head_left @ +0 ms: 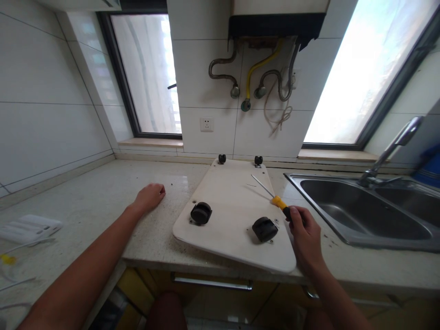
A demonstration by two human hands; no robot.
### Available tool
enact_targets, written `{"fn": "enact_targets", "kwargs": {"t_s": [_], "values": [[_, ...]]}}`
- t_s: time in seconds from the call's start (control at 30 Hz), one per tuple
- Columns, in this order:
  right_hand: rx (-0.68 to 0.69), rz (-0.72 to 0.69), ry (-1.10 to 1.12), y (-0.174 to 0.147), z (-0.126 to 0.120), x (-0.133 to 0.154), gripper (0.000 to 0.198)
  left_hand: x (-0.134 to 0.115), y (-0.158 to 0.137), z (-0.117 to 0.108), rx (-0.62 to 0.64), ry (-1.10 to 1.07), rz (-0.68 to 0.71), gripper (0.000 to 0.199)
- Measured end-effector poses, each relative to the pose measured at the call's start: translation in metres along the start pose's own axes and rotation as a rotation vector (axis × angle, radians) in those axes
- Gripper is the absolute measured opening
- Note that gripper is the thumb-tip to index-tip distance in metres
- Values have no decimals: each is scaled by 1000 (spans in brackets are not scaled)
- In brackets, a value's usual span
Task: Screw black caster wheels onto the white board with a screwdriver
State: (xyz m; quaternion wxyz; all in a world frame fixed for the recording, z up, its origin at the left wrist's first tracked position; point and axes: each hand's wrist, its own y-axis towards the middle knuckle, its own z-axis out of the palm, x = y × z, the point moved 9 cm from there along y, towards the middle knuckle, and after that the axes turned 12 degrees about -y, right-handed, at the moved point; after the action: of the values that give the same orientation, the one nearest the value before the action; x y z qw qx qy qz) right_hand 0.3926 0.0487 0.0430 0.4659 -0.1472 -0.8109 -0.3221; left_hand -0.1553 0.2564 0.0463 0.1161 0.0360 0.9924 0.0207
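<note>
My right hand (305, 233) grips the black end of a screwdriver (279, 201) with a yellow and black handle. Its thin shaft points up and left above a white board (230, 197) lying on the counter. Two black casters, the near left caster (201, 213) and the near right caster (265, 229), stand up from the board. At its far end are two more, a far left caster (222, 159) and a far right caster (258, 160). My left hand (150, 197) rests on the counter left of the board, fingers curled closed; whatever they may hold is hidden.
A double steel sink (343, 240) with a faucet (392, 146) is set into the counter (151, 238) at right. On the left lie a white power strip-like box (32, 228) and cables. Below the counter edge runs a drawer handle (211, 281). Pipes hang on the back wall.
</note>
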Motion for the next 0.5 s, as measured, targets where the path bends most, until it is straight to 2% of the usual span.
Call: {"fn": "enact_targets", "kwargs": {"t_s": [0.27, 0.37, 0.5], "values": [[-20, -11, 1, -2, -3, 3, 48, -3, -6, -5, -72, -153, -4, 37], [-25, -5, 20, -3, -4, 1, 47, -13, -5, -19, -110, -265, -3, 39], [-26, 17, 58, -3, -4, -1, 43, -38, -5, -50, -177, -441, 45, 31]]}}
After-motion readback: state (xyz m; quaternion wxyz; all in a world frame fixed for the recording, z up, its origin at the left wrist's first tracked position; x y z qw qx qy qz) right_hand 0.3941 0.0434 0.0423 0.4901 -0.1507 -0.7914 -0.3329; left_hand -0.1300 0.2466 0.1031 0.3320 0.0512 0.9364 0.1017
